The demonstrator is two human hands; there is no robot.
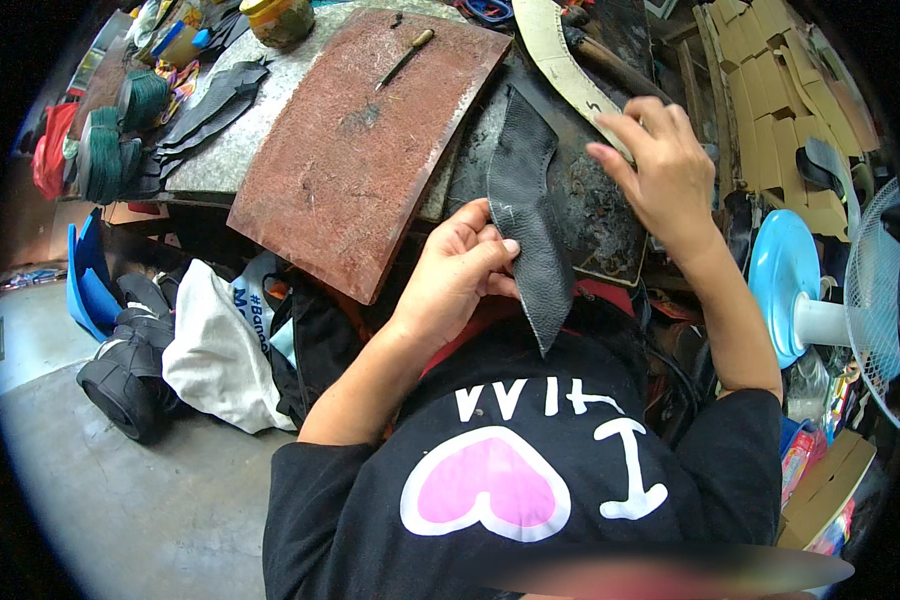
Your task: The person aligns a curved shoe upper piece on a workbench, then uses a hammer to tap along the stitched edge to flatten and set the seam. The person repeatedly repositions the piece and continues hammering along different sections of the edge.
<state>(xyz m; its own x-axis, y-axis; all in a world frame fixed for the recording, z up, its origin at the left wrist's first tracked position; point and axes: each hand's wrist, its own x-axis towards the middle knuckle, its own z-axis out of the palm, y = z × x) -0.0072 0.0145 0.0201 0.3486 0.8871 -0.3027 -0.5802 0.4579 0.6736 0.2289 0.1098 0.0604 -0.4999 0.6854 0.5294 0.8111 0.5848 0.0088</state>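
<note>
My left hand [465, 262] pinches a curved strip of black grained leather [525, 205] near its middle, thumb on top. The strip stands tilted in front of my shirt, its pointed end toward me, and pale marks show near its left edge. To the right, my right hand [660, 165] is raised with thumb and fingers apart and nothing visible between them. Just beside its fingertips runs a curved cream template [560, 62] with small dark marks; whether the fingers touch it I cannot tell.
A reddish-brown board [355, 150] lies on the bench, bearing an awl-like tool [405, 58]. Cut black leather pieces [215, 105] and green cord spools [100, 155] are at left, a yellow-brown jar [278, 20] behind. A blue-and-white fan [785, 290] and cardboard boxes [770, 90] stand right.
</note>
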